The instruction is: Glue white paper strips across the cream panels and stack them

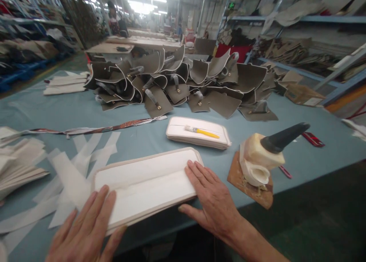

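Observation:
A long white folded panel [144, 184] lies at the near edge of the blue-grey table [300, 155]. My left hand [87, 229] rests flat on its near left end, fingers stretched out. At the panel's right end my right hand [210, 195] presses flat, fingers together and extended, thumb at the table edge. Neither hand grips anything. Just beyond lies a second stack of white panels [197, 134] with a yellow-handled brush [201, 131] on top.
A glue pot with a dark spout [267, 153] stands on a brown board [248, 185] at right. White strips [71, 174] and stacked sheets [17, 166] lie at left. A heap of grey flap pieces [183, 82] fills the table's back. A patterned strip [94, 130] crosses the middle.

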`<action>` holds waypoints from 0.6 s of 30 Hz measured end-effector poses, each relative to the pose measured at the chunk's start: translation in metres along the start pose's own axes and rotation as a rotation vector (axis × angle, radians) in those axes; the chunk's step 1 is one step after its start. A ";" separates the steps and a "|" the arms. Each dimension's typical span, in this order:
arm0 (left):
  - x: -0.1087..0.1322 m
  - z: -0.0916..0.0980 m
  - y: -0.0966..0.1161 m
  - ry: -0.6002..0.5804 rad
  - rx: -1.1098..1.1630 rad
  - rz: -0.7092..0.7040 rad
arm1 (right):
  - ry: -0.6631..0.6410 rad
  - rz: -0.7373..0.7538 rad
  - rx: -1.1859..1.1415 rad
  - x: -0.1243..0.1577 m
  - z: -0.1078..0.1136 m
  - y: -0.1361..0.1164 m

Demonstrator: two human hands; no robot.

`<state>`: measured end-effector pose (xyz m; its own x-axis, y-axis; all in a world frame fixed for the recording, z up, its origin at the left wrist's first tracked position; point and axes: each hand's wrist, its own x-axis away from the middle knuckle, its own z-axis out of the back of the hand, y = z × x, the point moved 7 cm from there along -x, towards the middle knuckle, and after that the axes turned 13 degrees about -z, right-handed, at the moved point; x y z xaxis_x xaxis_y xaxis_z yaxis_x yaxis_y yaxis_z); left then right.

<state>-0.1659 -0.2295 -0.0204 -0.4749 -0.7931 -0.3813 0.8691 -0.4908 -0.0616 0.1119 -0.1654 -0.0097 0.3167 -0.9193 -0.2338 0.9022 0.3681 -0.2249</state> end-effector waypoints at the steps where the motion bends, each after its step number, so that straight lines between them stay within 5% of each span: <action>1: -0.003 0.002 0.002 -0.005 -0.038 0.006 | 0.007 0.004 -0.007 0.000 -0.001 0.001; 9: -0.011 0.014 0.014 0.045 -0.225 -0.044 | 0.049 0.001 -0.065 0.002 -0.005 0.002; 18: -0.005 0.012 0.004 0.158 -0.166 -0.021 | 0.083 -0.007 -0.063 -0.001 0.005 -0.001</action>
<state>-0.1618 -0.2317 -0.0073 -0.4767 -0.7110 -0.5169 0.8765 -0.4297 -0.2173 0.1122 -0.1653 -0.0045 0.2831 -0.9081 -0.3086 0.8833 0.3723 -0.2850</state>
